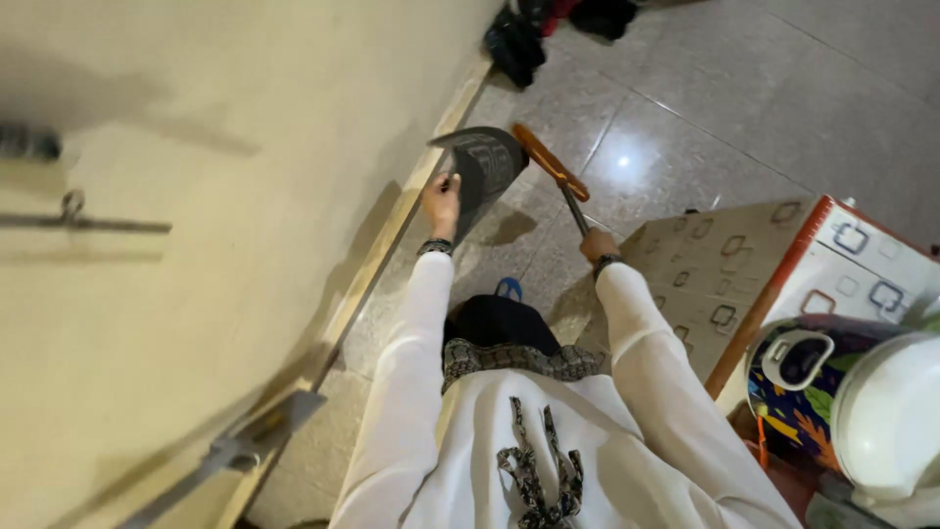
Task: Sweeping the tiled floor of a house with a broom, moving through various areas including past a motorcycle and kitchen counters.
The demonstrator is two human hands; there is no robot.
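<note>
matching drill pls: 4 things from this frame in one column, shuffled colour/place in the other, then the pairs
Things
1. flat sheet in left hand
2. tool handle held by right hand
3. lid at right edge
4. floor tiles

Descriptions
A. white, domed
B. dark grey, curved, near the wall
C. grey, glossy, with a light glare
D. orange-brown, on a thin metal shaft

Pairs: 1-B, 2-D, 3-A, 4-C

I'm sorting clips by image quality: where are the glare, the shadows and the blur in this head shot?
Head view: a small bright glare spot sits on the floor tiles; the dark sheet in the left hand casts a soft shadow on the tiles; the wall fittings at left are smeared by blur; the right hand and wooden-handled tool look fairly sharp.
</note>
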